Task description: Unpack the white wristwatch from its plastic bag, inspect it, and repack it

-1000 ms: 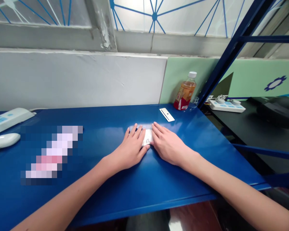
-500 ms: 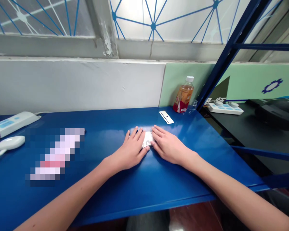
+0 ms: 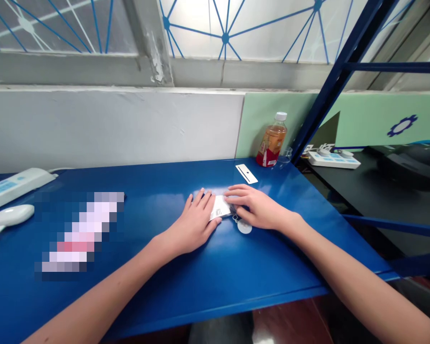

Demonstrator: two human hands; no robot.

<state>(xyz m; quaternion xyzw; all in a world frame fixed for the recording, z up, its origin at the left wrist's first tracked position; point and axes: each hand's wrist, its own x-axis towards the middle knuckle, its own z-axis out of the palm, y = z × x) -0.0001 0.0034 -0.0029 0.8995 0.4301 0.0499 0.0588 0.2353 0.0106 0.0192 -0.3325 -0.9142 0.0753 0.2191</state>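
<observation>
The right hand (image 3: 258,206) has slid outward, baring a round white tag (image 3: 244,227) beside the flat white packet (image 3: 220,207) on the blue table (image 3: 200,289), apparently leaving the left hand (image 3: 196,222), flat and unclenched, to steady it. The right's fingers hide one end; whether they grip, I can't tell.
</observation>
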